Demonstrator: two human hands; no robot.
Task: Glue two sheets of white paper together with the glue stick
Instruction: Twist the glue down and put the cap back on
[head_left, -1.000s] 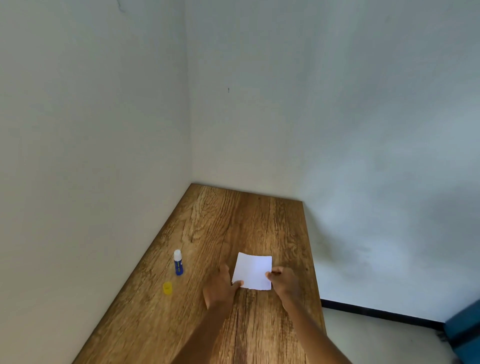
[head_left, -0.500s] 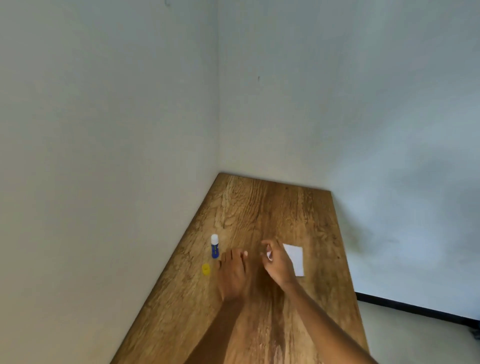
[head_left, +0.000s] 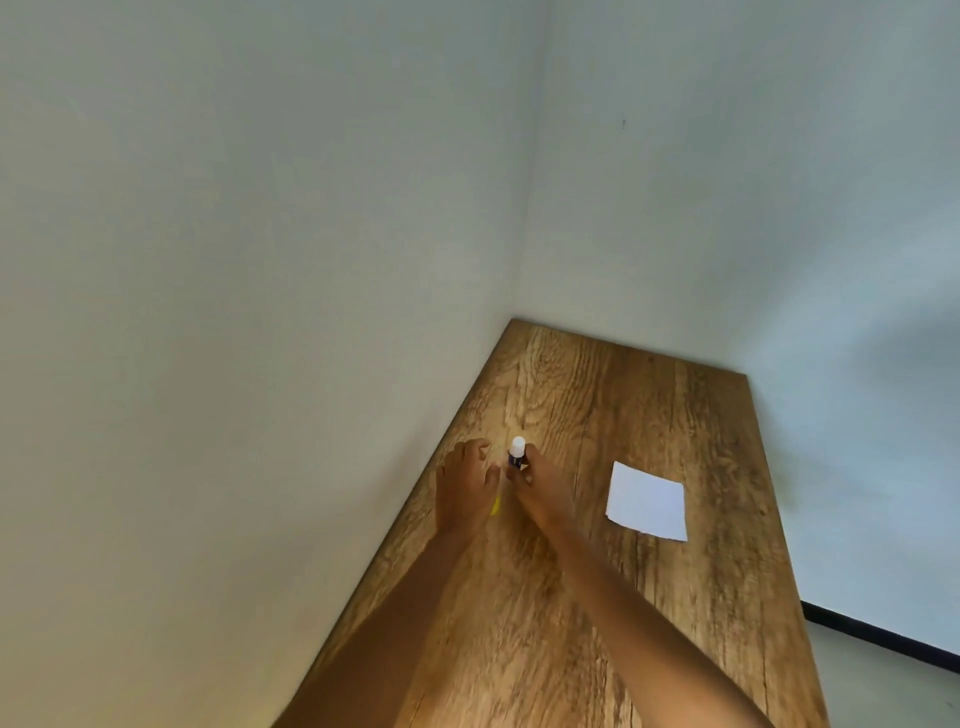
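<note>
The paper (head_left: 647, 501) lies flat on the wooden surface (head_left: 597, 597), off to the right, and no hand is touching it. It looks like one white square. I cannot tell if that is one sheet or two sheets stacked on top of each other, so I cannot tell if the gluing is done.

Both hands are over by the left wall, well apart from the paper. The glue stick (head_left: 517, 453) stands up straight there, with its white tip showing and its blue body below. The right hand (head_left: 540, 493) has its fingers at the blue part of the stick, touching it or very close. The picture is a bit blurry here, so I cannot tell if the fingers are closed on it yet. The left hand (head_left: 465, 493) is just beside the stick with its fingers loosely curled over the surface, and it does not seem to be holding anything. A bit of the yellow cap (head_left: 496, 505) peeks out between the two hands, so the stick is not capped.

My guess is that one of two things comes next. Either the glue goes onto the paper, or the cap goes back on because the sticking is finished.
</note>
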